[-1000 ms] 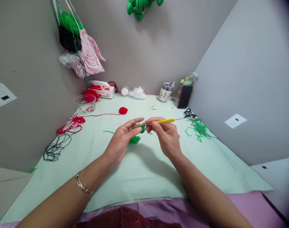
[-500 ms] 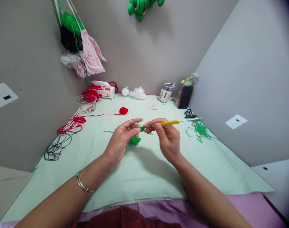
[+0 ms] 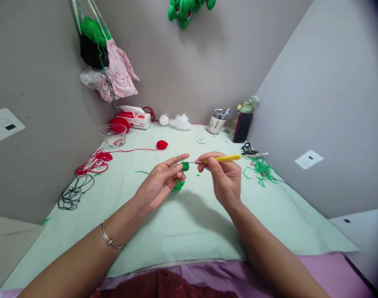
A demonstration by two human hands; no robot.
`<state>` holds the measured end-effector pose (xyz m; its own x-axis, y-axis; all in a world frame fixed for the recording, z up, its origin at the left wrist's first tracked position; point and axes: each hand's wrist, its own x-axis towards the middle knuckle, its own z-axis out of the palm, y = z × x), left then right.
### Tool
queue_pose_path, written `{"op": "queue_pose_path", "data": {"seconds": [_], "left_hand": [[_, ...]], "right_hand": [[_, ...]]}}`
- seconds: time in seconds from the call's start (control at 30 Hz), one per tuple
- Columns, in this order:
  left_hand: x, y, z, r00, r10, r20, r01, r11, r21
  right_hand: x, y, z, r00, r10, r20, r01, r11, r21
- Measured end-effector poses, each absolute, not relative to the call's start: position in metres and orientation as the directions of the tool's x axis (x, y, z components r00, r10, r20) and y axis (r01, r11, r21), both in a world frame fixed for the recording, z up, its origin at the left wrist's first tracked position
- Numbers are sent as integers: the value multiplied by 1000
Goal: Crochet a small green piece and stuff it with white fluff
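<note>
Knobbly green yarnwork (image 3: 185, 166), slim hook (image 3: 223, 158)

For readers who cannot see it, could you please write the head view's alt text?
The left hand pinches a green yarn piece while the right hand holds a yellow-handled tool at it, above a pale cloth bearing red yarn.

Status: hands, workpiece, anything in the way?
Left hand pinching small green crochet piece. Right hand gripping yellow-handled hook, metal shaft reaching the piece. Green yarn bundle close by, below the piece in view; no blockage visible.
</note>
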<state>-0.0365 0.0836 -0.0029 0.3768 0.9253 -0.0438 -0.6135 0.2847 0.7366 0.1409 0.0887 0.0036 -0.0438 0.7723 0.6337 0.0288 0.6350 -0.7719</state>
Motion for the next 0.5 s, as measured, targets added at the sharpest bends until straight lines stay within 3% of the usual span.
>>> {"op": "queue_pose_path", "data": {"seconds": [0.07,0.2,0.3,0.4,0.43,0.5], "left_hand": [[-36,83,-2,372,928,-33,-591,264,763],[-32,79,-2,298,955,-4,-525,167,835],[-29,78,-6,236,971,-30,-519,152,841],[-29,81,-9,289,956,-54,-581,221,783],[-30,83,-9,313,948,-56,-596,242,765],[-33,85,-8,324,944,-60,-610,257,749]], "right_hand": [[140,90,6,-69,828,556,-52,553,-831],[136,91,3,-121,808,577,45,585,-809],[134,89,-5,-157,673,722,233,736,-636],[135,87,-9,-220,519,826,358,831,-427],[136,88,-8,-211,513,832,364,831,-420],[139,89,-4,-127,595,794,294,787,-542]]}}
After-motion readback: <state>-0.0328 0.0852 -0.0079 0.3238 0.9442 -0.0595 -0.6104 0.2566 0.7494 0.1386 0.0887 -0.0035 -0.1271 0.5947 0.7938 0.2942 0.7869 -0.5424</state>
